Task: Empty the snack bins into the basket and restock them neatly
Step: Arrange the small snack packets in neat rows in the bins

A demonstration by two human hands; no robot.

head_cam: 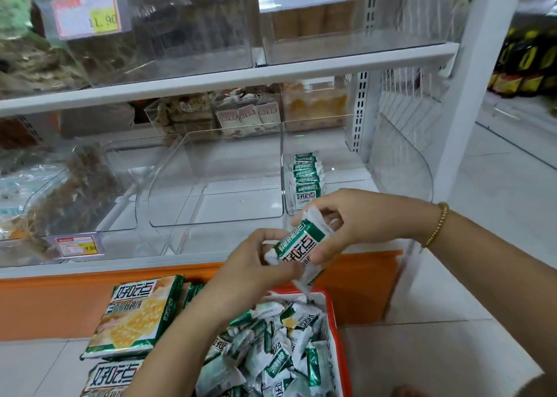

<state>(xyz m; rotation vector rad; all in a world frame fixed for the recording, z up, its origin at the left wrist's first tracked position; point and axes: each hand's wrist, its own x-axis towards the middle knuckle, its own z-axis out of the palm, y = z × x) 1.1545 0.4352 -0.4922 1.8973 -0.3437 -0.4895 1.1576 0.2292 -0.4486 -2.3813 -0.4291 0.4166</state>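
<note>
Left bin (75,191): at 9 o'clock of the view, filled with brown snacks too blurred to name; touched by neither hand.
Big bags (135,315): at 7 o'clock, flat on the floor just beside the basket, cracker print facing up; likely parked there as refill stock within easy reach.
Middle bin (217,185): near centre, with no packs showing through its clear walls; judged tipped out and waiting its turn.
Left hand (253,261): at 6 o'clock, just above the basket, fingers curled round the lower end of the held packets (301,243); seemingly steadying them from below.
Held packets: small green-and-white packs pressed face to face, tilted between both hands, too overlapped to count; probably being squared up to slot in as one block.
Basket (339,336): at 5 o'clock, red-rimmed, heaped with loose packets (271,354) lying every way; kept right under the hands for a short reach.
Standing row (306,176): at 12 o'clock from the hands, inside the right bin (401,170), on edge and tight against its left wall; presumably started from one side for neatness, with room left toward 3 o'clock.
Right hand (355,221): at 4 o'clock, thumb and fingers pinching the upper end of the held packets; beaded bracelet (437,224) on the wrist.
Stage: restocking under way and far from done, judging by the short row and full basket.
</note>
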